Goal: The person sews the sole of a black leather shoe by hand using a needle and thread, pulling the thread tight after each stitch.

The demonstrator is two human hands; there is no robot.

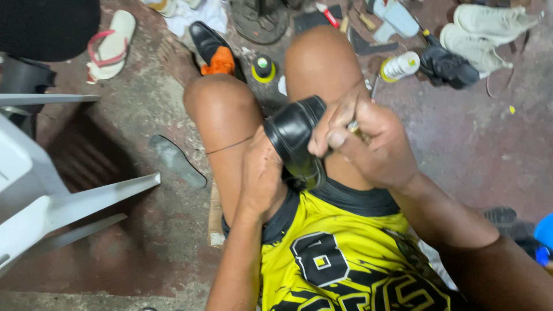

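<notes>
**Two hands on a black shoe over the lap**

The left hand (262, 173) comes up from the near edge, forearm almost straight, wrist bent slightly back. Its palm and fingers are closed around the near side of the black shoe (295, 138), holding it between the knees. The shoe stands on edge, its sole rim facing the camera, touching the inner side of the left knee (222, 109) and lying just before the right knee (322, 60).

The right hand (368, 141) reaches in from the near right, elbow out, wrist curled over the shoe. Its thumb presses on the shoe's upper rim, and the fingers are pinched tight on a small light-coloured thing that is too hidden to name. A thin thread (230, 145) runs from the shoe across the left thigh.

On the floor beyond the knees lie a second black shoe with an orange cloth (220, 60) stuffed in it, a small pot with a yellow base (263, 68), a white bottle (400, 66) and a pair of pale sneakers (484, 31) at far right. A sandal (112, 45) lies far left, a grey insole (177, 161) to the left of the legs, and a white plastic chair (34, 190) stands at near left.
</notes>
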